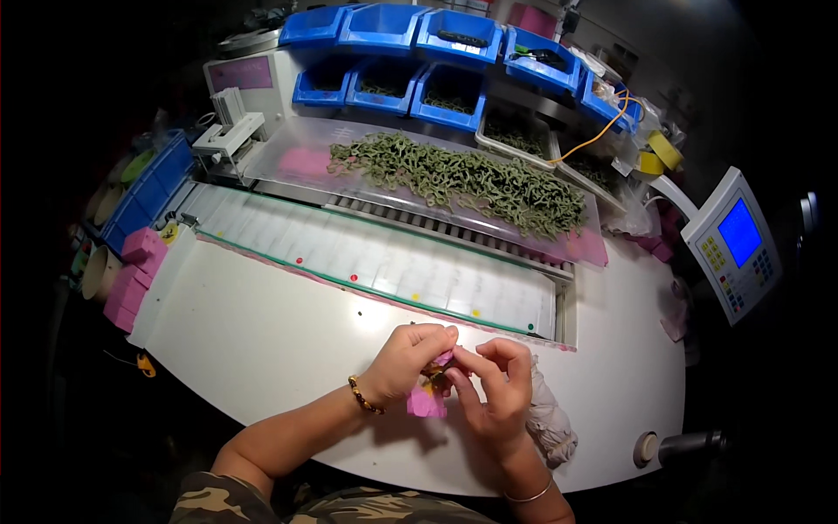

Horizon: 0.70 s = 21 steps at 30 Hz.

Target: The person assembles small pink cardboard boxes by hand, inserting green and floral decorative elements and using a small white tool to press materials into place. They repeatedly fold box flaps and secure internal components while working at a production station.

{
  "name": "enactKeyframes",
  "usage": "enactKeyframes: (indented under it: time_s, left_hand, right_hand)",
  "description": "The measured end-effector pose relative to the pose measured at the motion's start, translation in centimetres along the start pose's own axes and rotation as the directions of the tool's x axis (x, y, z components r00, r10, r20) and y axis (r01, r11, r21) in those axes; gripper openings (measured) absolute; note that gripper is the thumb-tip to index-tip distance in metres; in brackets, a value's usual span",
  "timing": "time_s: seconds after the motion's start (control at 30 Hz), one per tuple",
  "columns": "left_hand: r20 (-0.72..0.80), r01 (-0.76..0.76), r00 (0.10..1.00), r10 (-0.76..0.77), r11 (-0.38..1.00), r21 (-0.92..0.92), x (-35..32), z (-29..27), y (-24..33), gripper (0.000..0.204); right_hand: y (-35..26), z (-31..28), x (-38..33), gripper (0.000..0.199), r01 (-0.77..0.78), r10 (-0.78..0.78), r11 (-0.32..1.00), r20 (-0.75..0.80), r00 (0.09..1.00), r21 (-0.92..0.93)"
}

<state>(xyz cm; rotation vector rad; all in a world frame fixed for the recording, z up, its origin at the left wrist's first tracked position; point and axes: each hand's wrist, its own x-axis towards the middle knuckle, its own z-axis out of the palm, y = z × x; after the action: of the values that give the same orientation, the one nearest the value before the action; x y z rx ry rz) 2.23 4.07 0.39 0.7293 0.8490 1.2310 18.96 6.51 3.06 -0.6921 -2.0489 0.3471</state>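
Note:
Both my hands meet above the near part of the white table. My left hand (pixel 407 358), with a beaded bracelet at the wrist, is closed on a crumpled pink piece (pixel 426 403), thin like paper or cloth, whose lower end hangs below the fingers. Between the hands, a small dark and yellowish item (pixel 434 371) shows against the pink; its kind is too small and covered to make out. My right hand (pixel 499 393) pinches at this bundle from the right with thumb and index finger, its other fingers curled. A pale crumpled cloth (pixel 550 417) lies beside my right wrist.
Beyond my hands, a white conveyor strip (pixel 384 259) with green edges crosses the table (pixel 262 327). Behind it, a clear sheet bears a heap of curly green pieces (pixel 471 179). Blue bins (pixel 380 28) line the back. A control panel (pixel 735 244) stands right, pink blocks (pixel 131 279) left.

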Motion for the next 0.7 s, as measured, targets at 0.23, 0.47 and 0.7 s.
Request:
enactKeyframes:
  time_s: [0.23, 0.47, 0.7]
  left_hand:
    - [-0.116, -0.015, 0.993, 0.021, 0.999, 0.05, 0.3, 0.3, 0.0, 0.034]
    - [-0.097, -0.036, 0.995, 0.021, 0.988, -0.153, 0.3, -1.3, 0.5, 0.054]
    - [0.092, -0.135, 0.989, 0.12, 0.974, 0.184, -0.1, 0.6, -0.2, 0.025]
  right_hand:
    - [0.3, -0.3, -0.3, 0.022, 0.083, -0.08, 0.994, 0.043, 0.996, -0.072]
    - [0.7, -1.2, -0.4, 0.026, 0.011, -0.027, 0.996, -0.181, 0.983, -0.088]
    - [0.8, -1.1, -0.8, 0.021, 0.159, -0.211, 0.923, -0.116, 0.971, -0.349]
